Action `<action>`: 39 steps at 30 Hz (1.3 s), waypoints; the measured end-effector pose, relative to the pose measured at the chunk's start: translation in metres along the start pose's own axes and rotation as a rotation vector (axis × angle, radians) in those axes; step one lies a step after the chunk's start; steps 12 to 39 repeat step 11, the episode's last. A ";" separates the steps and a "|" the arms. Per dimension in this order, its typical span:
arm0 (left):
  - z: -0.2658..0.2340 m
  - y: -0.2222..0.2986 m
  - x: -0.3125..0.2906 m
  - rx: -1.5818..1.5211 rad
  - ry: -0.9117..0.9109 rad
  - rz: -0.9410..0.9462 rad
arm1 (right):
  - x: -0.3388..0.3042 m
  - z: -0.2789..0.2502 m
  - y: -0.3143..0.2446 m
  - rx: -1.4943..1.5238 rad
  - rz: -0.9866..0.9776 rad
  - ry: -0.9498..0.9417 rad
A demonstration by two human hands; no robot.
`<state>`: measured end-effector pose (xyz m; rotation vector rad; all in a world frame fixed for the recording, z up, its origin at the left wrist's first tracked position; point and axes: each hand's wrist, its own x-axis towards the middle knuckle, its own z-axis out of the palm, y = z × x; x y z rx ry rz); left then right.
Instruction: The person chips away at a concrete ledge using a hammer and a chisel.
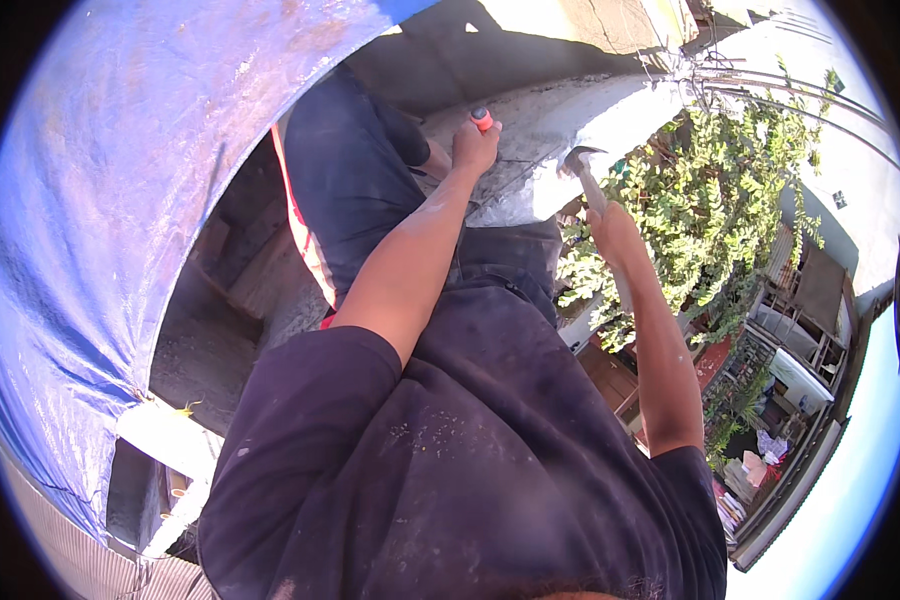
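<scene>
My left hand [475, 145] is wrapped around a slim tool with a red-orange cap [482, 119]; my fingers are closed tight about its shaft, so only the capped end shows above my fist, and I cannot tell from here what kind of tip it has; I judge it to be a chisel or punch, since I hold it upright with its lower end down against the grey concrete ledge [540, 150], where the capped end stands free to take a blow. My right hand [613, 232] is shut on the handle of a hammer [583, 165]; its metal head sits raised above my fist, just to the right of the capped tool and apart from it, not touching; I grip low on the handle, which I reckon gives the head its swing. Both arms reach forward from my dark, dusty shirt [470, 450], and my knee in dark trousers [355, 170] is bent close beside the ledge, which steadies me near the edge; a blue tarpaulin [100, 200] curves up on my left; beyond the ledge to my right a leafy green bush [720, 200] and a yard [790, 400] lie far below, so I keep my weight back from the drop.
</scene>
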<state>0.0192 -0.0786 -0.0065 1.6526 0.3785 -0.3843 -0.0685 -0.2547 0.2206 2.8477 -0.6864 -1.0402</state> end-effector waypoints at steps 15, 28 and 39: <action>-0.008 0.036 -0.022 0.019 -0.060 -0.015 | 0.009 0.030 0.015 0.027 -0.086 0.183; -0.008 0.036 -0.022 0.019 -0.060 -0.015 | 0.009 0.030 0.015 0.027 -0.086 0.183; -0.008 0.036 -0.022 0.019 -0.060 -0.015 | 0.009 0.030 0.015 0.027 -0.086 0.183</action>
